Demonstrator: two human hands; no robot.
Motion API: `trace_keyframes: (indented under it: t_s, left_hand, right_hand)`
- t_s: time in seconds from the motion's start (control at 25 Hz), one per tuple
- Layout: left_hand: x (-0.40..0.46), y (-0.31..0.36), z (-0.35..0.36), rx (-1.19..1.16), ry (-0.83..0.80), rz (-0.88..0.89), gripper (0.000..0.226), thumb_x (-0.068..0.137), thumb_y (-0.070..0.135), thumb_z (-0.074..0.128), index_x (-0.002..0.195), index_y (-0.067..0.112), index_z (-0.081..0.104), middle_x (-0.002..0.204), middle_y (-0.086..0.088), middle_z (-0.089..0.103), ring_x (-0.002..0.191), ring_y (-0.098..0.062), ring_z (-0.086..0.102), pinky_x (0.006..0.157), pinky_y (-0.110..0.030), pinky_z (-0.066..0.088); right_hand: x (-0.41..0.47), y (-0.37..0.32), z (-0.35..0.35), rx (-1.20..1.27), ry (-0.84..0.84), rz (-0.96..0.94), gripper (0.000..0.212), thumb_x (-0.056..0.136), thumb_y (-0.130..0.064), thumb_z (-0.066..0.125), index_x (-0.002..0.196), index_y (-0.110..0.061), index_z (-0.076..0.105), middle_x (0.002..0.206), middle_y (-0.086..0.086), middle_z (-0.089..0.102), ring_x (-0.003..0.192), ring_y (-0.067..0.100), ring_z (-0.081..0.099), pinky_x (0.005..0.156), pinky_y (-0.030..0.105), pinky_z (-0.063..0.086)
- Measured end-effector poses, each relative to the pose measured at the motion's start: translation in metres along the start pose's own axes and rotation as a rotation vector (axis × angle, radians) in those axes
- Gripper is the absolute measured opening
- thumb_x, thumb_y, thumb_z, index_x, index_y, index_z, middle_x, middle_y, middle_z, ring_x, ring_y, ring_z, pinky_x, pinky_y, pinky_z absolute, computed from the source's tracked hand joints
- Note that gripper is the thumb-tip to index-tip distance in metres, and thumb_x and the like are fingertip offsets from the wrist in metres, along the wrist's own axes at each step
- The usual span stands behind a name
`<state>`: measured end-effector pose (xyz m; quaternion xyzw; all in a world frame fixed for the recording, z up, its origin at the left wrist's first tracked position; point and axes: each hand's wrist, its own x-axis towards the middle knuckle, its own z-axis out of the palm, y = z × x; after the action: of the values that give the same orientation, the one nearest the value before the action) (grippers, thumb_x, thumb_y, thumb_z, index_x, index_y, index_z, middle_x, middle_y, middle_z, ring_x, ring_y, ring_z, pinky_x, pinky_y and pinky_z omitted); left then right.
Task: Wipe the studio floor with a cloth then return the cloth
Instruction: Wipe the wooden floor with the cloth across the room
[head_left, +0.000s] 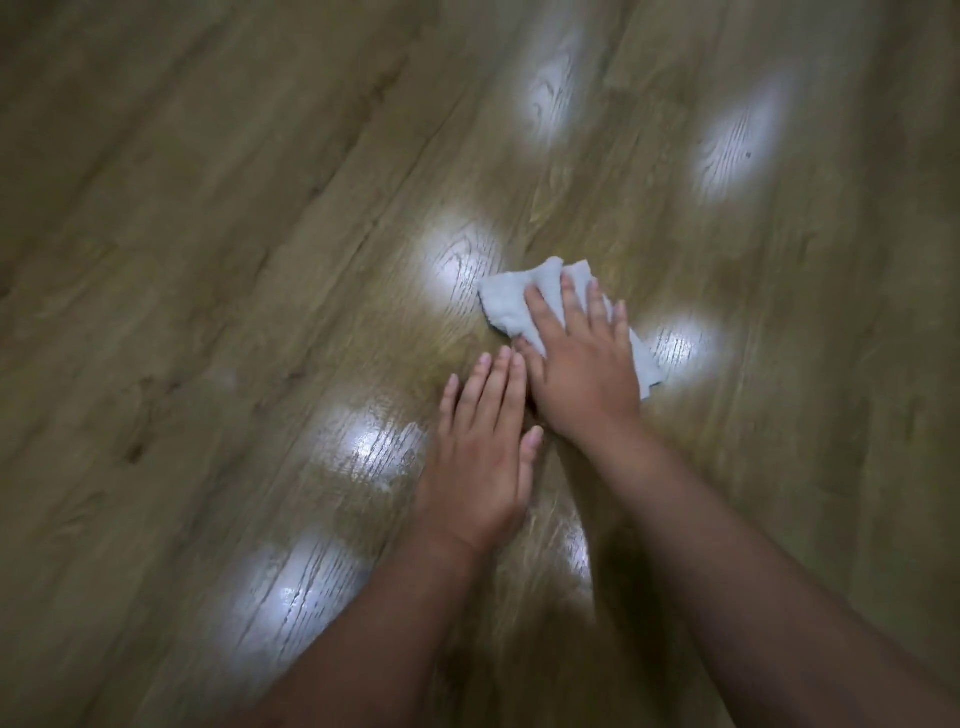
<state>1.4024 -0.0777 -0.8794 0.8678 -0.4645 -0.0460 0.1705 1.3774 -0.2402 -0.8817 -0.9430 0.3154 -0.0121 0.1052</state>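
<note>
A small white cloth lies crumpled on the brown wood-plank floor near the middle of the view. My right hand presses flat on top of it with straight, spread fingers, covering most of the cloth. My left hand rests flat on the bare floor just left of and nearer than the right hand, fingers straight and together, holding nothing. Its fingertips nearly touch the right hand's thumb side.
The planks run diagonally from lower left to upper right. Several bright ceiling-light reflections shine on the glossy surface around my hands. Only floor fills the rest of the view.
</note>
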Motion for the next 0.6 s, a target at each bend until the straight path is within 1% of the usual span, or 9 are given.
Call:
trace_keyframes:
  t_s: [0.04, 0.16, 0.2, 0.28, 0.36, 0.48, 0.6]
  left_hand:
    - [0.000, 0.001, 0.000, 0.014, -0.004, -0.003, 0.064, 0.108, 0.038, 0.022, 0.165, 0.009, 0.017, 0.173, -0.006, 0.016, 0.161, -0.020, 0.007, 0.128, -0.051, 0.015]
    - [-0.001, 0.002, 0.002, 0.044, -0.035, 0.004, 0.065, 0.109, 0.041, 0.015, 0.166, 0.010, 0.011, 0.174, -0.006, 0.013, 0.161, -0.020, 0.005, 0.129, -0.050, 0.012]
    - [-0.002, 0.002, 0.003, 0.050, -0.041, 0.009, 0.065, 0.109, 0.042, 0.013, 0.166, 0.010, 0.011, 0.174, -0.006, 0.012, 0.161, -0.020, 0.004, 0.129, -0.049, 0.012]
    - [-0.005, 0.002, 0.002, 0.057, -0.065, 0.023, 0.065, 0.110, 0.043, 0.012, 0.166, 0.010, 0.011, 0.174, -0.006, 0.012, 0.161, -0.020, 0.004, 0.129, -0.049, 0.014]
    - [-0.007, 0.004, 0.001, 0.065, -0.073, 0.019, 0.065, 0.110, 0.043, 0.014, 0.166, 0.009, 0.012, 0.174, -0.006, 0.012, 0.161, -0.020, 0.005, 0.129, -0.049, 0.015]
    - [-0.008, 0.007, 0.001, 0.052, -0.099, 0.015, 0.065, 0.111, 0.043, 0.012, 0.166, 0.010, 0.011, 0.174, -0.006, 0.010, 0.161, -0.019, 0.003, 0.130, -0.047, 0.012]
    - [-0.009, 0.006, 0.002, 0.049, -0.099, -0.005, 0.064, 0.111, 0.042, 0.015, 0.166, 0.009, 0.013, 0.174, -0.007, 0.012, 0.161, -0.019, 0.005, 0.130, -0.046, 0.012]
  right_hand:
    - [0.007, 0.012, -0.005, 0.002, 0.001, 0.022, 0.067, 0.104, -0.059, 0.018, 0.164, -0.032, 0.027, 0.173, 0.007, 0.020, 0.160, 0.036, 0.013, 0.128, 0.056, 0.004]
    - [0.014, 0.041, -0.012, -0.001, 0.003, 0.185, 0.063, 0.107, -0.059, 0.022, 0.166, -0.035, 0.020, 0.175, 0.006, 0.014, 0.161, 0.034, 0.007, 0.129, 0.054, 0.000]
    - [0.011, 0.042, -0.011, -0.003, 0.016, 0.198, 0.063, 0.108, -0.058, 0.023, 0.166, -0.035, 0.019, 0.175, 0.005, 0.012, 0.161, 0.034, 0.006, 0.129, 0.053, -0.001]
    - [0.000, 0.041, -0.011, -0.005, 0.031, 0.202, 0.063, 0.108, -0.058, 0.022, 0.166, -0.035, 0.019, 0.175, 0.005, 0.012, 0.161, 0.033, 0.005, 0.129, 0.052, -0.001]
    - [-0.002, 0.040, -0.015, -0.004, 0.012, 0.186, 0.063, 0.108, -0.059, 0.021, 0.166, -0.035, 0.019, 0.175, 0.005, 0.011, 0.161, 0.032, 0.005, 0.129, 0.051, 0.000]
    - [-0.003, 0.045, -0.017, -0.006, 0.015, 0.202, 0.063, 0.108, -0.058, 0.021, 0.166, -0.034, 0.020, 0.175, 0.006, 0.012, 0.161, 0.033, 0.007, 0.129, 0.052, 0.003]
    - [-0.006, 0.047, -0.012, -0.011, 0.049, 0.169, 0.062, 0.109, -0.057, 0.023, 0.166, -0.032, 0.021, 0.174, 0.008, 0.015, 0.160, 0.035, 0.009, 0.129, 0.054, 0.005]
